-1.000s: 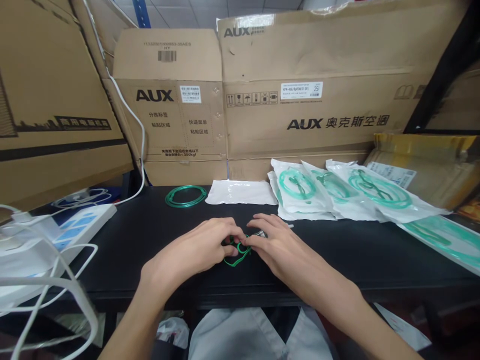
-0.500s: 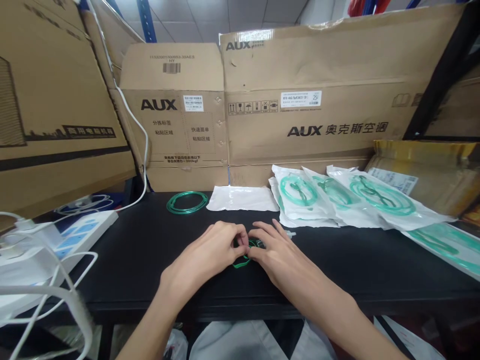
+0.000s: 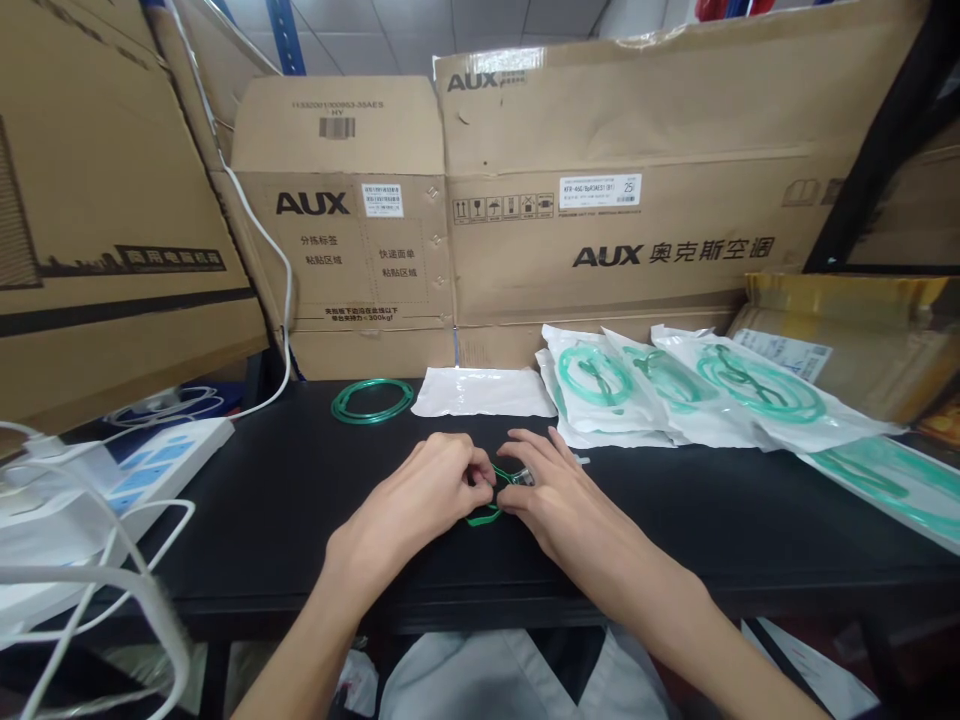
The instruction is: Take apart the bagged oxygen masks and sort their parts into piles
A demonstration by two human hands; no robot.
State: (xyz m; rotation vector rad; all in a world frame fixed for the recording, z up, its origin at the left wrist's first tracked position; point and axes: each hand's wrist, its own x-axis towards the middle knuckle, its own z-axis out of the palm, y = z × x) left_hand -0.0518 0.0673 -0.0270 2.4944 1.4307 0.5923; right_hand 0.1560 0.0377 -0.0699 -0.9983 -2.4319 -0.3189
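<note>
My left hand [image 3: 420,500] and my right hand [image 3: 551,495] meet at the middle of a black table [image 3: 285,500]. Both pinch a small piece of thin green tubing [image 3: 486,515] that lies between the fingertips; most of it is hidden under the fingers. A coiled ring of green tubing [image 3: 372,400] lies farther back on the left. Beside it lies a flat white plastic pouch [image 3: 484,392]. Several sealed pouches holding green tubing [image 3: 660,385] are fanned out at the back right.
Large AUX cardboard boxes [image 3: 600,200] wall off the back and left. A white power strip [image 3: 150,465] with white cables sits at the left edge. A yellow padded envelope [image 3: 855,330] leans at the far right.
The hands have stayed together on the small green tubing, with the fingers shifting slightly. The view has tilted a little.
</note>
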